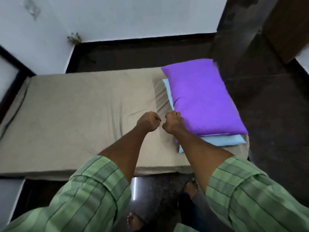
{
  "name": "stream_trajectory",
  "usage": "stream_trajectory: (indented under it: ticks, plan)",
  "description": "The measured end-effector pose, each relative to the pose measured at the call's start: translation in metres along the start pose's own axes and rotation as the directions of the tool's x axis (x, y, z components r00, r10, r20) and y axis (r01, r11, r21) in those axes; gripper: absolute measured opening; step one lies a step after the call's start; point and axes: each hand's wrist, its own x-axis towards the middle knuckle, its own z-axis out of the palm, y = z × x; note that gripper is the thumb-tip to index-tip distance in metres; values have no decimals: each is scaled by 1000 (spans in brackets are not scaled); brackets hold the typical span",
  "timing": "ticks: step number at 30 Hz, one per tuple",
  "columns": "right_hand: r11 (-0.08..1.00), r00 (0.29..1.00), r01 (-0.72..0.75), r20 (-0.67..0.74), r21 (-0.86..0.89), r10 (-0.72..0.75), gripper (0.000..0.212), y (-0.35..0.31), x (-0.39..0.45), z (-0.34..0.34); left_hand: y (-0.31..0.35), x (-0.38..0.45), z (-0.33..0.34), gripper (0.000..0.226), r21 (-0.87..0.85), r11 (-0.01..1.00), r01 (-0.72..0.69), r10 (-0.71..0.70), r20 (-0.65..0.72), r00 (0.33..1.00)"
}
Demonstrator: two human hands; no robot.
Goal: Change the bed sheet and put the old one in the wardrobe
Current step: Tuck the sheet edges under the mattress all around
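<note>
I hold both hands over the bed, fists curled and almost touching, neither gripping anything that I can see. The tan sheet (80,104) covers the mattress beneath them, its long axis running left to right. The purple pillow (202,96) lies on a blue pillow (222,140) at the right end, just beside my right hand (173,123); my left hand (148,121) is farther off.

A beige bed sheet (80,114) lies spread flat over the low mattress, lightly wrinkled near the middle, its right end under two stacked pillows (204,97)
</note>
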Motion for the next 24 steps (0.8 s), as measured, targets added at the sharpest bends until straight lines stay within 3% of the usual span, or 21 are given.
stream_trajectory:
  ticks: [5, 10, 16, 21, 24]
  plan:
    - [995, 992, 100, 79, 3, -100, 39, -72, -49, 85, -118, -80, 3, 24, -41, 988, 147, -147, -6, 989]
    - [989, 975, 140, 180, -49, -129, 32, -101, -74, 172, -207, -119, 39, 25, -72, 971, 230, -229, 27, 973]
    - [986, 967, 155, 212, -59, -140, 29, -69, -69, 268, -257, -106, 128, 16, -92, 984, 154, -150, 52, 987]
    - [973, 978, 192, 111, -131, -178, 28, -30, -35, 338, -279, -64, 214, 30, 151, 987, -49, 41, 56, 998]
    - [931, 967, 242, -10, -273, -254, 21, -12, -29, 371, -289, -56, 256, 25, 290, 954, -75, 97, -61, 993]
